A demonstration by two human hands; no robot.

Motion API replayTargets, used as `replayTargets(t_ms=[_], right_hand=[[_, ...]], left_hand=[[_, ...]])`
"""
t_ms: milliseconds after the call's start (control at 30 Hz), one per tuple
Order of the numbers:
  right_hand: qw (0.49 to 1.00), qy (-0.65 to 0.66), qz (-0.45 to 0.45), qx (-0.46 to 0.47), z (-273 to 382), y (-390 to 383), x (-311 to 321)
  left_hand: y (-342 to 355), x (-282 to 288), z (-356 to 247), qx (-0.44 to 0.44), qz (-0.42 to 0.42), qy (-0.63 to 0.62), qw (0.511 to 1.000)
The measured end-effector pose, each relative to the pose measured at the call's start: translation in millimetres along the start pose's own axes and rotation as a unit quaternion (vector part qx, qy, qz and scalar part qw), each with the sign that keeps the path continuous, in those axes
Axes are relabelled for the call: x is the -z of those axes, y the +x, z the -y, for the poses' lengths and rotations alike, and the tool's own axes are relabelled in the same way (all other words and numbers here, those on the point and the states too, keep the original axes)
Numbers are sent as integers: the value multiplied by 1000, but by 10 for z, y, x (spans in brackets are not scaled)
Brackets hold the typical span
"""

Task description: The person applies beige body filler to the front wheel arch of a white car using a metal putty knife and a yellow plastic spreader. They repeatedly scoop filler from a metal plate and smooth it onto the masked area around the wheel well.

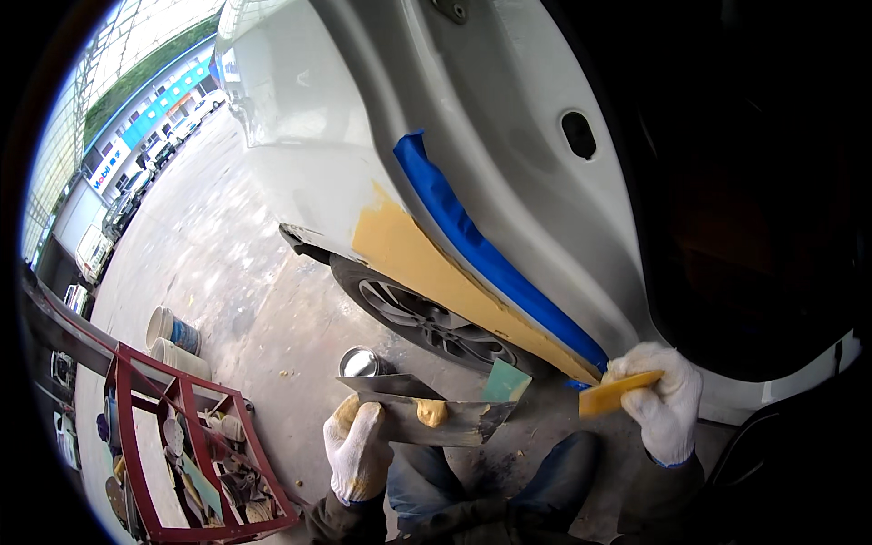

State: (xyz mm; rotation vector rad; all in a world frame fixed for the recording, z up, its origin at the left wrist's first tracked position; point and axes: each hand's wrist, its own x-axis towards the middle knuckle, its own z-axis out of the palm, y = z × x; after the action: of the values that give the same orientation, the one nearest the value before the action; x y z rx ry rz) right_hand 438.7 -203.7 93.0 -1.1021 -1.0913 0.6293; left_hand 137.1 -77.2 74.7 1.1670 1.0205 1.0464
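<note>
My left hand [359, 454], in a white knit glove, grips a dark flat putty board [465, 425] by its left end. A lump of tan putty [432, 413] sits on the board. My gloved right hand [670, 404] pinches a yellow spreader [618, 394] beside the lower end of the car's body panel [304, 91]. Tan filler [409, 259] covers the panel above the wheel arch, with a strip of blue masking tape [472, 243] along its inner edge. Whether the spreader touches the panel, I cannot tell.
A wheel [427, 313] sits under the arch. An open metal can [361, 361] and a green sheet [506, 381] show behind the board. At left stand a red rack [168, 400] of tools and two buckets [173, 331]. The car's dark door opening [754, 227] lies right.
</note>
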Motion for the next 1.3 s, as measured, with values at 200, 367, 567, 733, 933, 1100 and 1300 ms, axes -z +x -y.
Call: replayTargets(t_ms=[200, 367, 567, 733, 933, 1100, 1300], right_hand=[[994, -13, -106, -27, 37, 41, -161], [991, 66, -72, -87, 82, -110, -20], [977, 120, -121, -126, 265, -81, -160], [973, 211, -28, -93, 217, -124, -236], [994, 84, -50, -50, 180, -177, -382], [993, -42, -44, -97, 376, -293, -604], [979, -54, 8, -197, 480, -156, -1070]], left_hand=[[78, 10, -45, -1, 11, -11, 1000], [120, 55, 10, -4, 26, -71, 997], [105, 74, 59, -3, 65, -53, 996], [95, 109, 76, 16, 53, -128, 990], [56, 110, 58, -8, 35, -141, 989], [-73, 127, -97, 10, 32, -111, 993], [-141, 153, -72, -16, 40, -65, 997]])
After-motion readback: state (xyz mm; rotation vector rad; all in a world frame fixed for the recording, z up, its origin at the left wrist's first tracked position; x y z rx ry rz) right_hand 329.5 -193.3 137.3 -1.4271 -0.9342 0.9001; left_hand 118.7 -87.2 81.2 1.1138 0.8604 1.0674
